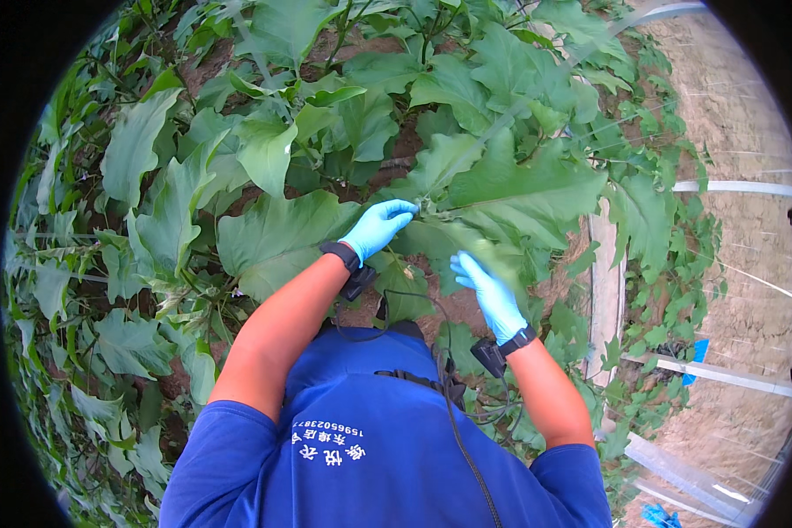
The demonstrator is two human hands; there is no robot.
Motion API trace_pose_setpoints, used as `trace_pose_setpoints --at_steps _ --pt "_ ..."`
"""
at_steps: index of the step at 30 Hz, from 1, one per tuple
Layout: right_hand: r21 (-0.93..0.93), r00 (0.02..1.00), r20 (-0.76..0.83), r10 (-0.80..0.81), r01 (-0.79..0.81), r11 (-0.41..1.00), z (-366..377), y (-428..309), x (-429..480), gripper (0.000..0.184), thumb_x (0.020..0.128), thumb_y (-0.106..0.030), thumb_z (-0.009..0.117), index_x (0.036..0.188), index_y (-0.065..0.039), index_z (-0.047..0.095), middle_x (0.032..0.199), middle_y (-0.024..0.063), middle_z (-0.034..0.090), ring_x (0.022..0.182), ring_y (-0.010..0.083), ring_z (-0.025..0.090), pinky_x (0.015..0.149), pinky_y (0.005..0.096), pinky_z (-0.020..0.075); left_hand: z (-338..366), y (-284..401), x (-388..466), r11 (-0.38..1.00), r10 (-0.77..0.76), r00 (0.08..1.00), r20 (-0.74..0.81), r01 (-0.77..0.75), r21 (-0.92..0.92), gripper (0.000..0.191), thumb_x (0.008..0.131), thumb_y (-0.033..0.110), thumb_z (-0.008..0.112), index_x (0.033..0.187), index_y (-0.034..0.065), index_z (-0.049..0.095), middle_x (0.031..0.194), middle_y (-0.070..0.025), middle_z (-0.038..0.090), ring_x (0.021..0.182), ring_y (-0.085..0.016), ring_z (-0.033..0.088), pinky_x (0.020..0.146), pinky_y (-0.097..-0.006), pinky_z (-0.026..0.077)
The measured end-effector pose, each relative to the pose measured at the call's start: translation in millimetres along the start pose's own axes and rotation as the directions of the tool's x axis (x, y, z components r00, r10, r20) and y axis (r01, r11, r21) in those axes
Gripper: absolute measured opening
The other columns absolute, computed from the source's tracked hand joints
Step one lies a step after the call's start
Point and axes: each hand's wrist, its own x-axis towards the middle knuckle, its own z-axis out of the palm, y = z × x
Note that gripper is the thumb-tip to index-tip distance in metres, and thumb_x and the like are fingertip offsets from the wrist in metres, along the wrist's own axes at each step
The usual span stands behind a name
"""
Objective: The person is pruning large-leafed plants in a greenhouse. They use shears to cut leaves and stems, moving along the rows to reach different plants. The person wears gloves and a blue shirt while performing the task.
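My left hand [379,228], in a light blue glove, has its fingertips together at the growing tip [429,210] of a leafy plant that looks like eggplant. Whether the fingers pinch the stem there is too small to tell. To the right, my right hand [480,280], gloved the same way, is held with its fingers extended beside a motion-blurred green leaf [501,259]; contact with that leaf is unclear. A large lobed leaf [528,191] spreads above and right of both hands, and another broad leaf [284,241] lies left of my left hand.
Dense foliage surrounds me. Thin strings [759,280] cross on the right. Pale metal strips [719,375] stand along a bare soil wall [732,244] at the right. A black cable [459,422] hangs down my front from the wrist devices. A blue glove [660,516] lies at lower right.
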Motion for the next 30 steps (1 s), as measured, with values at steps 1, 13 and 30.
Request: trace_pose_setpoints --at_steps 1,13,30 --pt "-0.111 0.999 -0.006 -0.045 0.044 0.993 -2.7 -2.0 -0.5 0.042 0.1 -0.028 0.06 0.131 0.001 0.059 0.13 0.0133 0.064 0.117 0.0187 0.061 0.095 0.0323 0.0497 0.8 1.0 -2.9 1.0 -0.015 1.0 -0.017 0.015 0.003 0.028 0.098 0.013 0.063 0.124 0.0017 0.066 0.116 -0.0039 0.068 0.106 -0.013 0.06 0.098 -0.0311 0.048" --pt "-0.31 0.972 0.205 -0.117 0.178 0.934 23.6 6.5 27.1 0.06 0.085 -0.022 0.076 0.133 0.008 0.056 0.122 0.015 0.067 0.111 0.0209 0.063 0.099 0.0344 0.0474 17.4 21.4 -24.1 0.966 0.029 0.99 -0.141 0.009 0.259 0.079 0.081 0.034 0.085 0.139 -0.004 0.047 0.137 -0.0201 0.056 0.125 -0.028 0.055 0.107 -0.0384 0.044" --pt "-0.052 0.978 0.209 0.016 -0.005 0.999 37.8 29.1 52.9 0.049 0.096 -0.041 0.068 0.126 -0.003 0.062 0.12 0.0025 0.062 0.111 0.0113 0.054 0.101 0.0309 0.04 52.8 18.7 -44.8 0.99 -0.132 0.97 -0.205 0.139 0.018 0.044 0.079 0.003 0.08 0.115 -0.0002 0.055 0.102 -0.0086 0.064 0.084 -0.015 0.063 0.081 -0.0315 0.054"
